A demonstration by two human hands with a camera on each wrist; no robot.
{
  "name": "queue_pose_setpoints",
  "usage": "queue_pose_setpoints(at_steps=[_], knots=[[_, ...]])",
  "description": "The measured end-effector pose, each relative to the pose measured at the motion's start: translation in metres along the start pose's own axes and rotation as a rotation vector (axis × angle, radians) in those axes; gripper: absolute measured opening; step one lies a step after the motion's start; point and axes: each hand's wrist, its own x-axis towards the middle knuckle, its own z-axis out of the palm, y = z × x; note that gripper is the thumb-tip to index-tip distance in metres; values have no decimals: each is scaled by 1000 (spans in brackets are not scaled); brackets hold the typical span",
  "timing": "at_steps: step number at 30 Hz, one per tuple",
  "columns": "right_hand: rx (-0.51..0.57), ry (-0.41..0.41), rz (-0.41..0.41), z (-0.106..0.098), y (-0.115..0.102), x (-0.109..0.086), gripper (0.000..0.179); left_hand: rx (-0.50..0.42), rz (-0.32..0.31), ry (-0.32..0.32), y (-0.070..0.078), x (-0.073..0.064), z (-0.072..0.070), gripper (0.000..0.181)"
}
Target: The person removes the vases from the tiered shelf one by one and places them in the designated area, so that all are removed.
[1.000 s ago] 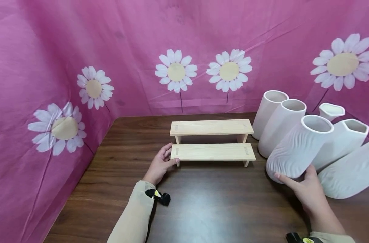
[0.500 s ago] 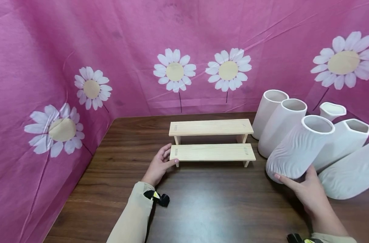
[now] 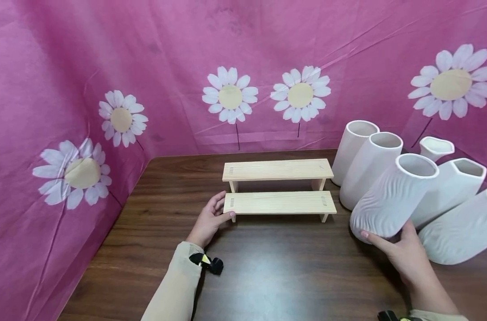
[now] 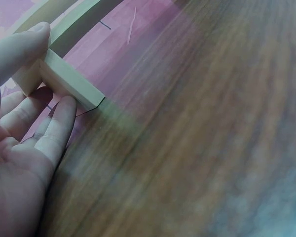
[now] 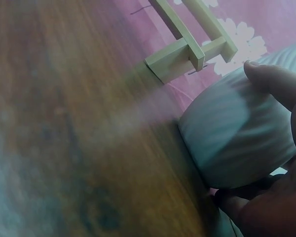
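Note:
A two-step pale wooden display stand (image 3: 279, 203) rests on the table in the middle of the head view. At its left end my left hand (image 3: 208, 221) grips the lower step, thumb over the top edge and fingertips against the leg (image 4: 71, 81). To the right, a white vase with wavy ribs (image 3: 392, 200) leans to the right, its base on the table. My right hand (image 3: 408, 258) holds it low down, the thumb (image 5: 274, 81) on one side and the other fingers partly hidden on the other.
Several more white vases stand around it: a slanted vase (image 3: 368, 171) and a plain vase (image 3: 352, 151) behind, a faceted vase (image 3: 448, 187) and a textured vase (image 3: 460, 229) to the right. A pink daisy-printed cloth (image 3: 167, 111) hangs behind the brown wooden table (image 3: 275, 267).

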Motion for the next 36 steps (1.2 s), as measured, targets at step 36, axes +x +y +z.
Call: queue_pose_setpoints(at_steps=[36], knots=[[-13,-188,37,-18,7,2,77,72,59,89,7,-7,11,63]])
